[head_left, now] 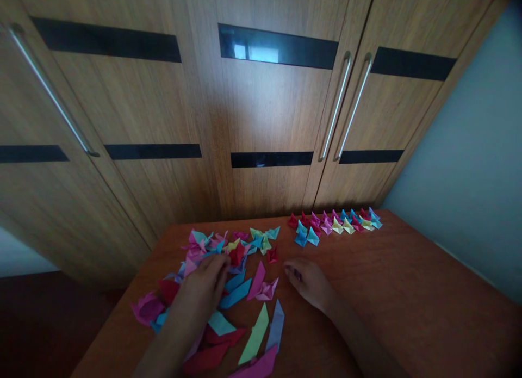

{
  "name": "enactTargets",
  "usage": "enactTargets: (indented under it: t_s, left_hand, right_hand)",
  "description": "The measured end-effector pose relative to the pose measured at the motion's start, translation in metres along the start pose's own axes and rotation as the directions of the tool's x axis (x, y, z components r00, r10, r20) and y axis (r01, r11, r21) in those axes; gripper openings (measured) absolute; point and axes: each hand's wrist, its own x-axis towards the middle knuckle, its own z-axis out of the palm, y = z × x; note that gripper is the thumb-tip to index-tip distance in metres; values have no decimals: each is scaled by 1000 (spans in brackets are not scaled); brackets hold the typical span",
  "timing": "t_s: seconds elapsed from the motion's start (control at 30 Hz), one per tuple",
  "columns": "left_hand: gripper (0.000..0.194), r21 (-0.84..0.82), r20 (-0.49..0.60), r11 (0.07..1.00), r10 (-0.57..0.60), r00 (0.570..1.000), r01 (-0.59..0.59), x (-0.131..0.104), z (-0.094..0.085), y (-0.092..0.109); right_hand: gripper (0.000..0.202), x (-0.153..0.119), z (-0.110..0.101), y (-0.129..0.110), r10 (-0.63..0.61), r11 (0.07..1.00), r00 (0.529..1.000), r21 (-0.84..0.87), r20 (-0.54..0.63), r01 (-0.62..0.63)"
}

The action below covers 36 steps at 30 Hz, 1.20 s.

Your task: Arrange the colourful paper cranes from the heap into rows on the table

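Observation:
My left hand (214, 269) is over a loose pile of folded paper pieces, its fingers bent down and drawn together. A red folded paper piece (236, 254) shows right beside its fingertips; whether they grip anything is hidden. On the bare wood to the right of the pile rests my right hand (305, 280), fingers curled in, with no paper showing in it. Between the hands are a pink pointed paper piece (267, 291), a magenta strip (256, 280) and a small dark red piece (272, 254).
Small pointed paper pieces (326, 225) in several colours stand in rows at the table's back right. Flat folded strips, including a green strip (255, 334) and a lavender strip (275, 324), lie near the front of the brown table (391, 291). A wooden wardrobe (265, 106) rises behind.

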Motion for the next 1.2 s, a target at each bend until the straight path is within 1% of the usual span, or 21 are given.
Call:
enactTargets:
  t_s: [0.13, 0.23, 0.33, 0.4, 0.5, 0.63, 0.7, 0.77, 0.83, 0.93, 1.07, 1.2]
  left_hand:
    - [15, -54, 8, 995, 84, 996, -83, 0, 20, 12]
    - [21, -95, 43, 989, 114, 993, -110, -4, 33, 22]
    - [31, -160, 70, 979, 136, 988, -123, -12, 43, 27]
    - [35, -195, 62, 973, 141, 988, -127, -17, 46, 29]
    - [35, -248, -8, 961, 121, 993, -119, -21, 49, 30]
    - [26, -368, -147, 922, 71, 987, -121, -21, 47, 30]
    - [22, -421, -181, 899, 48, 982, -122, -19, 44, 30]
    - [19, -448, -193, 885, 40, 980, -124, -17, 40, 31]
    - [15, -455, -201, 881, 41, 979, -130, -15, 38, 30]
    - [13, -445, -213, 884, 53, 976, -145, -14, 37, 29]
    - [14, -390, -236, 904, 85, 968, -175, -16, 41, 29]
    - [18, -367, -234, 900, 155, 960, -234, -18, 43, 35]
  right_hand:
    - [23, -3, -4, -15, -1, 983, 998, 182, -69, 14]
    - [25, -8, -5, -32, -28, 947, 997, 316, -75, 51]
    - [29, -11, -6, -46, -89, 931, 995, 351, -44, 99]
    - [27, -13, -6, -52, -120, 934, 993, 336, -20, 120]
    - [19, -14, -5, -55, -126, 940, 992, 319, -16, 124]
    - [18, -16, -5, -56, -105, 938, 993, 326, -56, 118]
    - [16, -16, -5, -56, -85, 934, 994, 343, -62, 101]
    - [16, -16, -5, -56, -63, 930, 996, 358, -64, 82]
    - [15, -15, -5, -57, -66, 926, 995, 368, -69, 87]
    - [18, -14, -6, -57, -110, 908, 991, 398, -78, 132]
    - [26, -13, -7, -58, -161, 881, 983, 436, -87, 182]
    - [25, -15, -4, -59, -207, 892, 970, 384, -123, 239]
